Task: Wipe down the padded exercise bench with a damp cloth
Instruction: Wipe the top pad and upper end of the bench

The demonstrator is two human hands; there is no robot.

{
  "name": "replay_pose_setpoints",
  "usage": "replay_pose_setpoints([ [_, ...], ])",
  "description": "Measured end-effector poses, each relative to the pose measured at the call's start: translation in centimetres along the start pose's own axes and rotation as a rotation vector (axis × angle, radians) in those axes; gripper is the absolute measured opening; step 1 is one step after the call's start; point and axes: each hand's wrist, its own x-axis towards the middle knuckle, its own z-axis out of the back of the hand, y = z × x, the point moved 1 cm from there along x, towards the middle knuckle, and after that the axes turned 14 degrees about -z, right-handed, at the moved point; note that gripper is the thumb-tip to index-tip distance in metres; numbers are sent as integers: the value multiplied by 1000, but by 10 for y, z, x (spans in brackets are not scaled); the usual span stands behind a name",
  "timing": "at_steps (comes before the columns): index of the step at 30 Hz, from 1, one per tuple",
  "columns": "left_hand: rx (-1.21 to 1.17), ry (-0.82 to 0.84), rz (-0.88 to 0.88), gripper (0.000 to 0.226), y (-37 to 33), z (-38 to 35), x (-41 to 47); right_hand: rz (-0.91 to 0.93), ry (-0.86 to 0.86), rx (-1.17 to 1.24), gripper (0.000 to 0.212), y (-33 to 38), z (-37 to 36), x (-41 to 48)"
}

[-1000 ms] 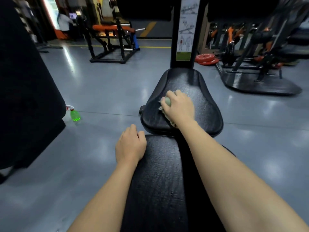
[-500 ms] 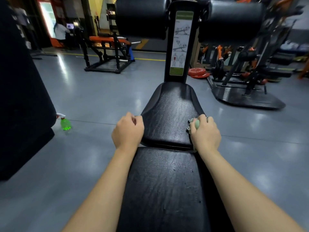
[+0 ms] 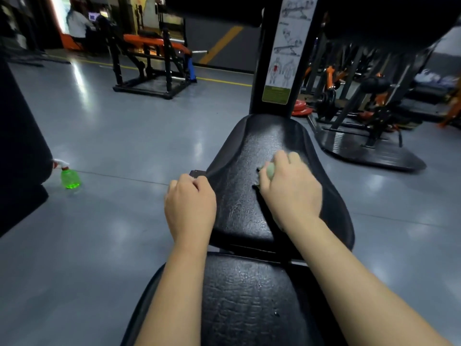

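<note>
The right hand (image 3: 293,189) is pressing a pale green damp cloth (image 3: 269,171) on the black padded exercise bench (image 3: 249,196), on the right half of its upper seat pad; the fingers are closing together over the bunched cloth, so only a small part of it is showing. The left hand (image 3: 190,207) is resting at the left edge of the same pad, with its fingers curled together and holding nothing that I can see.

I am judging that the wiping is somewhere in the middle. The seat pad is looking shiny and perhaps wet near the cloth, but I cannot tell for sure which parts are already cleaned. The lower black back pad (image 3: 249,300), nearer to the person, and the far narrow end of the seat are probably waiting.

The vinyl is cracked and textured. Around is a gym with a glossy grey floor (image 3: 112,146), a green spray bottle (image 3: 70,178) standing on it at the left, and black and orange machines (image 3: 149,61) behind
</note>
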Motion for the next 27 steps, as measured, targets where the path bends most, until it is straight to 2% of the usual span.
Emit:
replay_pose_setpoints([
  [4, -115, 16, -22, 15, 16, 9, 2, 304, 78, 75, 23, 89, -33, 0],
  [5, -144, 44, -58, 9, 20, 11, 2, 331, 109, 72, 23, 99, -37, 3],
  [7, -135, 128, -136, 12, 26, 15, 1, 334, 125, 69, 25, 99, -42, 9],
  [10, -26, 190, -271, 14, 26, 17, 0, 240, 52, 177, 25, 82, -33, 11],
  [11, -10, 189, -301, 15, 24, 17, 0, 198, 80, 195, 23, 73, -29, 14],
  [15, 27, 186, -322, 19, 19, 17, -5, -51, 190, 225, 25, 24, -11, 40],
  [19, 21, 207, -329, 22, 18, 18, -10, -321, 208, 310, 28, -25, -3, 63],
  [21, 34, 251, -357, 27, 20, 18, -10, -373, 192, 291, 30, -29, 2, 62],
  [23, 2, 266, -364, 30, 21, 18, -9, -311, 142, 186, 32, -12, 0, 54],
  [24, -28, 263, -366, 31, 22, 19, -7, -221, 120, 159, 33, 5, -1, 46],
  [27, -85, 240, -392, 42, 26, 21, -5, 230, 94, 172, 27, 65, -20, 16],
])
